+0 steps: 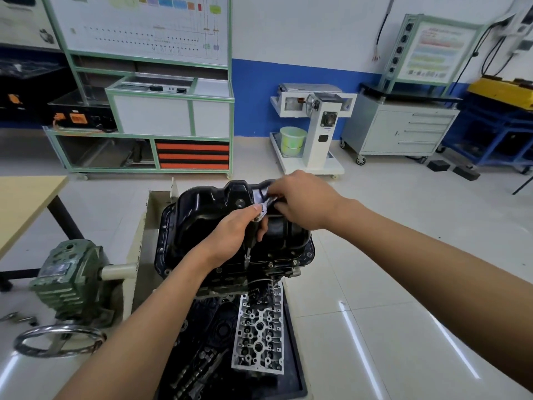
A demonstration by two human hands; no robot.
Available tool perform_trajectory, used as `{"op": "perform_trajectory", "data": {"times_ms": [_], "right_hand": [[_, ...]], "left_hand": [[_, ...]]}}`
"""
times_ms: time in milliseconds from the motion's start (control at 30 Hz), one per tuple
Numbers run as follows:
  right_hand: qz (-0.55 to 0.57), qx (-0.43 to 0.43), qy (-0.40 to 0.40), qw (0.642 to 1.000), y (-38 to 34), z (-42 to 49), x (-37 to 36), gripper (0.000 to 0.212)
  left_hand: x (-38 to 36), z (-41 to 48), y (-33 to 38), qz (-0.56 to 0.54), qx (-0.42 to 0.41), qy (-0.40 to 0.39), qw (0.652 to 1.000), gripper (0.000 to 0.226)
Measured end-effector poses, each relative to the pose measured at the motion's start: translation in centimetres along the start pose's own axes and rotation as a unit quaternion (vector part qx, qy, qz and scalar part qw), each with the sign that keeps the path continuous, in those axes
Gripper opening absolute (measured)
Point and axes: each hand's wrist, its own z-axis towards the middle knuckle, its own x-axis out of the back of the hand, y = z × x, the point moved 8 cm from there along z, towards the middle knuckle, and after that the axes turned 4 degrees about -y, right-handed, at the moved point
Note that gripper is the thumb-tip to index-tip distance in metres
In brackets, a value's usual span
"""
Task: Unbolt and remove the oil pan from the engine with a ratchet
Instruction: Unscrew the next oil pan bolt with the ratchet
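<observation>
Pale glossy floor tiles (403, 226) fill a workshop with a blue-and-white back wall (288, 82). A green-framed training board (144, 30) stands at the upper left, a white machine on a wheeled base (317, 125) in the upper middle, and a grey drawer cabinet (403, 131) at the upper right. The corner of a wooden desk (26, 203) shows at the left edge. In the middle of the frame the engine (259, 272) sits on a stand, with the black oil pan (207, 215) on top of it, its flange lying on the block. The left hand (233, 232) has its fingers curled round the dark upright extension of the ratchet (266, 204), with the thumb up at the silver head. Below the hand the extension's socket end (247, 258) meets the pan's near flange. The right hand (302, 200) is just beyond, over the pan's far right part, fingers wrapped round the ratchet's handle so that most of the handle is hidden. Several bolt heads (271, 264) show along the near flange. A black oil filter (261, 293) hangs below that edge. In the lower middle, a silver cylinder head (259, 336) lies in a dark tray (300, 385). At the lower left are a green gearbox (69, 275) and a chrome handwheel (57, 339).
</observation>
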Motion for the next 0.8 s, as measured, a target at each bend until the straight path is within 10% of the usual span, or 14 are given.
{"op": "perform_trajectory", "data": {"times_ms": [200,633,800], "right_hand": [[-0.013,-0.019,-0.065,0.998,-0.2,-2.5,0.6,0.049],[0.11,-0.004,-0.132,0.985,-5.3,-4.2,-1.3,0.048],[-0.008,-0.021,-0.212,0.977,-1.5,-3.4,-1.5,0.034]], "left_hand": [[-0.1,0.5,0.0,0.013,-0.004,0.004,1.0,0.06],[-0.1,0.1,0.2,-0.013,-0.012,-0.02,1.0,0.047],[0.3,-0.6,1.2,0.038,-0.038,-0.021,0.998,0.053]]}}
